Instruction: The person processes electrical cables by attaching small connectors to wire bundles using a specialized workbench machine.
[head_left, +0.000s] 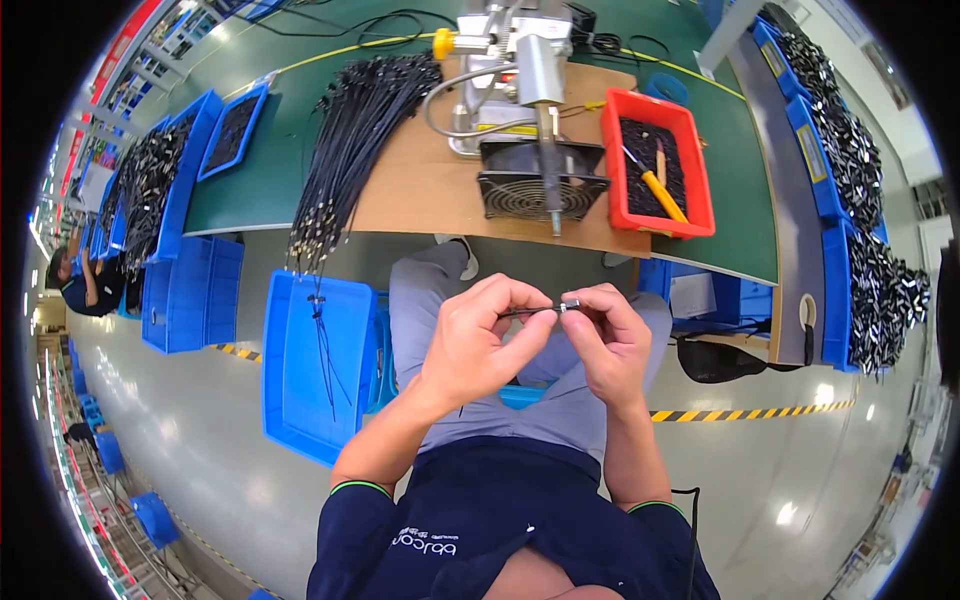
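Note:
Above my lap, both hands meet at the end of a thin black cable (522,311). The fingers of my left hand (480,335) pinch it just behind its tip. My right hand (615,345) closes thumb and finger on the small metal connector (567,306) at that end; part of it is hidden by the fingertips. To the left, a blue bin (310,400) holds a few loose black cables (325,350). A thick bundle of black cables (355,145) lies on the workbench, metal ends toward me.
A bench machine (540,75) with a black fan (540,195) stands ahead. Beside it, a red tray (615,150) holds small black parts and a yellow-handled tool (662,195). Blue bins (835,280) of metal parts line the right; another blue bin (205,300) is at left. A person (90,285) sits far left.

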